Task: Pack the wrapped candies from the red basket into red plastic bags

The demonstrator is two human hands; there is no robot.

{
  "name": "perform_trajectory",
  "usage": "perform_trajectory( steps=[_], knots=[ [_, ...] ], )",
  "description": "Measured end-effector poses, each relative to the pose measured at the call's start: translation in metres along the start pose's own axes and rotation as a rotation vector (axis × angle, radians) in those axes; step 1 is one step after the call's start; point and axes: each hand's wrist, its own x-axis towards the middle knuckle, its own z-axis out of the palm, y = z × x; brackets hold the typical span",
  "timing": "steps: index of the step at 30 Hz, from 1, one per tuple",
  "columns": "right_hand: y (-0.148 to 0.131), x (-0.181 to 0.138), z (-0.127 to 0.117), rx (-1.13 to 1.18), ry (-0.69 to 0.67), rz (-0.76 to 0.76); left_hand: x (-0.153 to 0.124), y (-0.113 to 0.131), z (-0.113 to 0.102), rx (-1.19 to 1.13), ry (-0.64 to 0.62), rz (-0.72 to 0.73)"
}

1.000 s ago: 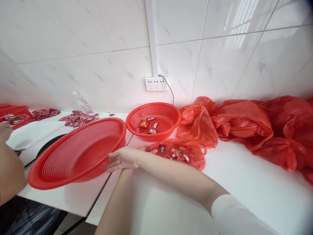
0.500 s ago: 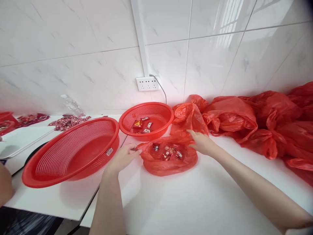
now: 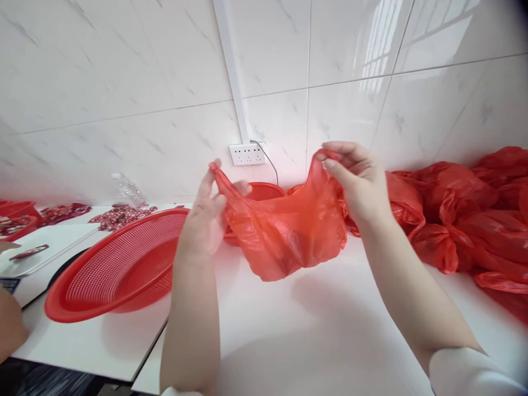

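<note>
A red plastic bag (image 3: pixel 284 231) hangs in the air over the white table, stretched between my two hands. My left hand (image 3: pixel 206 214) is closed on its left handle, and my right hand (image 3: pixel 357 179) pinches the right handle. The bag's front side hides what lies inside it. Behind the bag, the smaller red basket (image 3: pixel 266 191) shows only in part. To the left of my left hand stands a large red basket (image 3: pixel 119 275) with perforated sides, tilted and with nothing visible in it.
Several filled red bags (image 3: pixel 470 214) are heaped along the wall at the right. At the left are a white tray (image 3: pixel 61 242) with a wrapped piece on it, a clear bottle (image 3: pixel 128 190) and small red packets (image 3: pixel 121 218). A socket strip (image 3: pixel 247 154) is on the wall. Another person's arm (image 3: pixel 10 324) shows at the left edge.
Both hands have risen and lifted the red bag off the table by its handles. The wrapped pieces seen inside it before are now hidden. A wrapped piece now shows on the white tray.
</note>
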Motion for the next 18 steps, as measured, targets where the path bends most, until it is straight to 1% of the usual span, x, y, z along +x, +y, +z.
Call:
perform_trajectory(
  steps=[2,5,6,7,8,10,12,15,18],
  knots=[
    [-0.005,-0.006,0.020,0.002,-0.147,0.009,0.000,-0.013,0.013,0.055,-0.058,-0.132],
    [-0.007,-0.017,0.037,0.020,-0.462,-0.018,-0.004,-0.039,0.027,0.131,-0.162,-0.344],
    [-0.007,-0.020,0.038,0.010,-0.566,-0.042,-0.005,-0.046,0.030,0.168,-0.175,-0.367],
    [-0.006,-0.023,0.038,-0.016,-0.637,-0.065,-0.006,-0.052,0.033,0.211,-0.185,-0.378],
    [-0.004,-0.025,0.037,-0.052,-0.664,-0.084,-0.006,-0.056,0.035,0.248,-0.182,-0.381],
    [0.003,-0.029,0.030,-0.119,-0.613,-0.089,-0.006,-0.060,0.037,0.307,-0.157,-0.384],
    [0.014,-0.031,0.022,-0.157,-0.560,-0.042,-0.005,-0.061,0.037,0.346,-0.142,-0.389],
    [0.030,-0.033,0.013,-0.159,-0.567,0.048,-0.002,-0.060,0.035,0.389,-0.134,-0.398],
    [0.039,-0.032,0.008,-0.134,-0.496,0.127,0.002,-0.062,0.032,0.410,-0.083,-0.441]
  ],
)
